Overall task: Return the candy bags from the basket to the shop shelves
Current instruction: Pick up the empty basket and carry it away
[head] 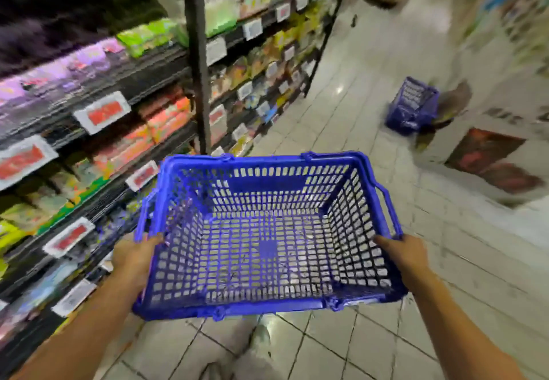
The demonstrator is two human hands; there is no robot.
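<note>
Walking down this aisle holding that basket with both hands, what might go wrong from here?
Two risks, as guesses. A second basket sits on the floor ahead to the right, an easy thing to trip over. The held basket is gripped only at its side rims by the left hand and right hand, close to the shelves, so a swing could knock bags or price tags off.

Motion blur smears the shelves (89, 106) and their price labels (102, 112) unreadable.

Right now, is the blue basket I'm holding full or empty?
Empty. The basket shows only bare mesh, with floor tiles visible through it; no candy bags inside.
</note>
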